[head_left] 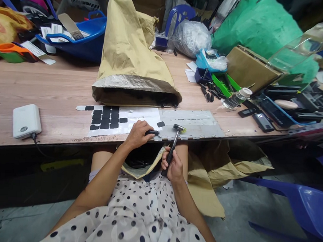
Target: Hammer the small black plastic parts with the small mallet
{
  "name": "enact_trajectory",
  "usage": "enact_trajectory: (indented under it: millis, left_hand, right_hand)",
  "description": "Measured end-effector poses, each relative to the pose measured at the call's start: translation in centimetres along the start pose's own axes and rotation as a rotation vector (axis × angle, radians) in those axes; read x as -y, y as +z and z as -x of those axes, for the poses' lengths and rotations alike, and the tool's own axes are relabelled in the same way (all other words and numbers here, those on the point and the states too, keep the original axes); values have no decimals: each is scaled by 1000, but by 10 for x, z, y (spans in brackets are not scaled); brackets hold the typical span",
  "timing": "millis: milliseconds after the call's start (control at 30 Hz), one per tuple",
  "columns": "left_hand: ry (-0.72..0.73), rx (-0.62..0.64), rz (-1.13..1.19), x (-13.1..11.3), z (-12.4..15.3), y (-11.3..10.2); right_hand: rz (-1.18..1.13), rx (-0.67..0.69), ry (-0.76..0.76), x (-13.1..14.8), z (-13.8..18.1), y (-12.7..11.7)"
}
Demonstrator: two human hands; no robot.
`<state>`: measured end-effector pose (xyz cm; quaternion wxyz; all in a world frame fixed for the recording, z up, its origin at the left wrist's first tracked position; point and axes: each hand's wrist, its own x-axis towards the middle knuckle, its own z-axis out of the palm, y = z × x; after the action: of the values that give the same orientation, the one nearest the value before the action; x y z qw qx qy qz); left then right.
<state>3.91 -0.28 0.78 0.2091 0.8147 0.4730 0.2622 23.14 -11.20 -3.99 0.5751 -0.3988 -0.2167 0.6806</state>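
My left hand (139, 134) is closed on a small black part (153, 132), which lies at the front edge of a grey metal plate (192, 122). My right hand (174, 166) grips the black handle of a small hammer (174, 143). The hammer's head is up, over the plate's front edge, apart from the black part. Left of the plate's bare area lies a white sheet (138, 114) with rows of black rounded stickers (105, 117). One loose black sticker (160, 124) sits on the plate. In my lap an opened sack (139, 172) holds dark pieces that I cannot make out.
A large tan paper sack (133, 50) lies behind the sheet, its mouth facing me. On the left is a white power bank (27, 121) with a cable. A bottle (236, 98), a green tray (225, 84) and black parts stand right. A blue basin (76, 39) is back left.
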Motion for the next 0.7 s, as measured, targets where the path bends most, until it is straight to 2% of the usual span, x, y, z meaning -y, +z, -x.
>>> enact_trajectory:
  millis: [200, 500, 600, 700]
  left_hand:
    - [84, 88, 45, -5, 14, -9]
    - [94, 188, -12, -7, 67, -26]
    - [75, 166, 16, -8, 72, -28]
    - [-4, 21, 55, -8, 55, -30]
  right_hand:
    - [16, 14, 12, 1, -1, 0]
    - [7, -5, 4, -1, -2, 0]
    - [8, -8, 2, -2, -2, 0]
    - [7, -7, 7, -2, -2, -1]
